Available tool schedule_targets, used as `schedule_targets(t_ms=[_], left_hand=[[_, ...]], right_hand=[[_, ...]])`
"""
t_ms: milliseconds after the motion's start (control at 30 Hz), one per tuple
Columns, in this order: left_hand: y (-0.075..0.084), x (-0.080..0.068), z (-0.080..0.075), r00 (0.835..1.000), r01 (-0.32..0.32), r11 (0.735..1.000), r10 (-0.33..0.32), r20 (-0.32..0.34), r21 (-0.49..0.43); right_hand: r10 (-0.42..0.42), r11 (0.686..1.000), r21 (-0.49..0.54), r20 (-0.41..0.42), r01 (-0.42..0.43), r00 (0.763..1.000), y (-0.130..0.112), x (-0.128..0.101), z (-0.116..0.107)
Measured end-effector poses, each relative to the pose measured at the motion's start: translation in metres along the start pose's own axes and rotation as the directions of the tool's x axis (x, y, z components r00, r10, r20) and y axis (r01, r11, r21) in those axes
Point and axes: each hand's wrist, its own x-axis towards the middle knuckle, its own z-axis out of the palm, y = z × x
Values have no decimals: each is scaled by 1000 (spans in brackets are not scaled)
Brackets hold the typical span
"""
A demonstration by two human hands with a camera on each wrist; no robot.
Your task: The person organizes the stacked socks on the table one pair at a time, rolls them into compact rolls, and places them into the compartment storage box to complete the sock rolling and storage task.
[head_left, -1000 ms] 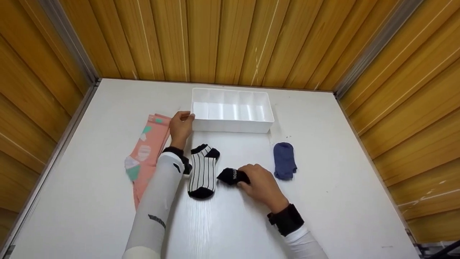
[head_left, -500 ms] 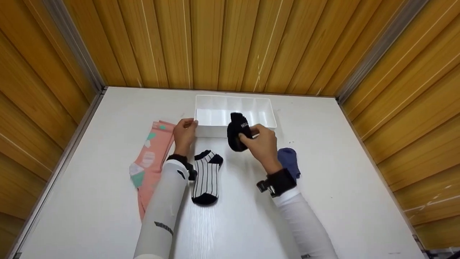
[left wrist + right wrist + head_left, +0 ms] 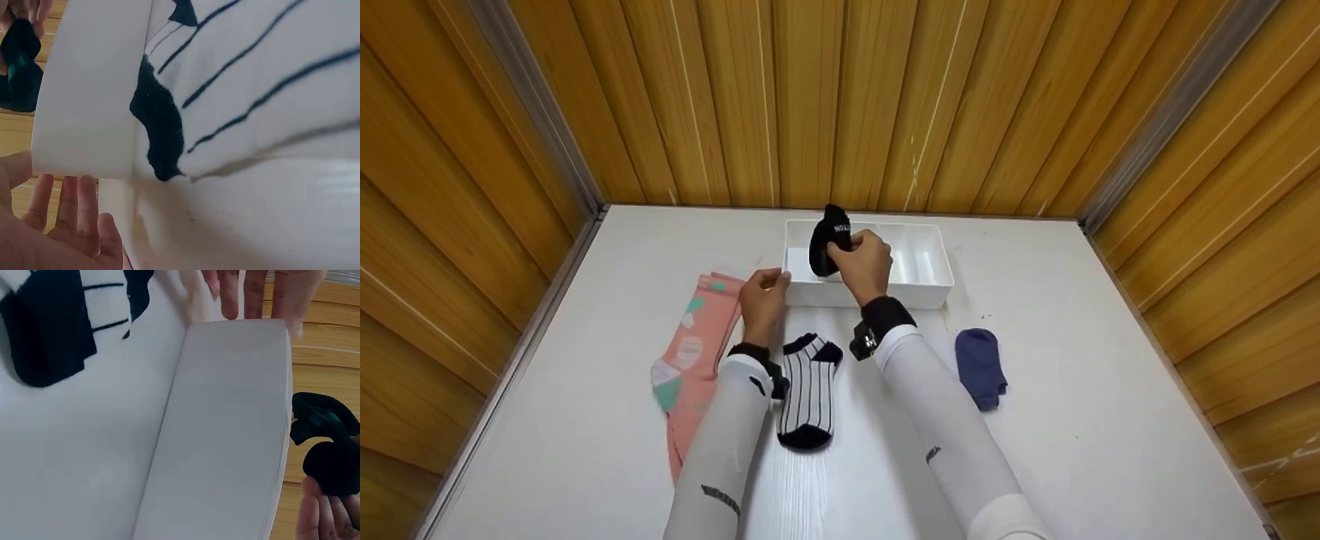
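My right hand [image 3: 866, 264] pinches a folded black sock [image 3: 823, 251] with white lettering above the left part of a white divided box [image 3: 825, 295]. In the right wrist view the black sock [image 3: 332, 467] hangs beyond the box's front wall, fingers beneath it. My left hand [image 3: 763, 306] holds the box's front left corner; in the left wrist view its thumb [image 3: 17, 167] is at the rim and its fingers lie along the side wall. Just in front of the box a white sock with black stripes [image 3: 808, 394] lies flat, black at toe, heel and cuff.
On the left lies a pair of long pink socks [image 3: 690, 352] with green and white patches, partly hidden by the left arm. A folded blue sock [image 3: 979, 367] lies at the right. Wood-patterned panels [image 3: 810, 105] enclose the white table [image 3: 1080, 360] behind and at both sides.
My right hand has lifted the black sock off the table and carried it forward and left over the box. The left hand stays at the box corner. The head view has tilted up slightly.
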Motion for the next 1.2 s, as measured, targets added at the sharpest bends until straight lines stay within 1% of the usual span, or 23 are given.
schedule_targets(t_ms=[100, 167, 300, 400, 500, 567, 633, 733, 833, 933, 1067, 1133, 1200], left_hand=[[-3, -4, 0, 1000, -14, 1000, 14, 3, 13], [-5, -5, -1, 1000, -16, 1000, 16, 2, 6], [-7, -7, -7, 1000, -22, 1000, 22, -16, -2], [-9, -7, -9, 999, -28, 1000, 28, -18, 5], [-8, -5, -9, 999, -43, 999, 43, -27, 11], [-8, -5, -7, 997, -60, 998, 60, -40, 18], [-8, -5, -2, 997, -68, 997, 69, -40, 29], [-8, -9, 4, 998, -63, 997, 64, -21, 40], [-8, -13, 7, 999, -51, 998, 51, 5, 33], [-7, -13, 3, 998, -57, 998, 57, 3, 27], [-3, -11, -5, 998, -69, 997, 69, 0, 19], [0, -9, -7, 998, -66, 998, 66, 16, 13], [2, -8, -9, 998, -56, 998, 55, 28, 17]], right_hand=[[-41, 998, -54, 26, 42, 999, -2, -2, 8], [-84, 991, -101, 69, 91, 994, -5, -7, 14], [-181, 961, -176, 189, 215, 965, -13, -19, 29], [-215, 940, -211, 248, 270, 945, -19, -25, 39], [-216, 932, -233, 261, 278, 941, -24, -25, 47], [-207, 930, -250, 255, 271, 945, -23, -23, 51], [-185, 927, -282, 231, 248, 955, -19, -21, 54], [-159, 910, -352, 196, 221, 968, -9, -21, 55], [-147, 892, -400, 184, 211, 972, -1, -24, 55], [-152, 881, -410, 232, 238, 961, 2, -27, 57], [-188, 868, -392, 308, 305, 933, 1, -28, 57], [-221, 858, -386, 317, 338, 922, 0, -28, 55], [-267, 855, -363, 305, 371, 914, 0, -28, 51]])
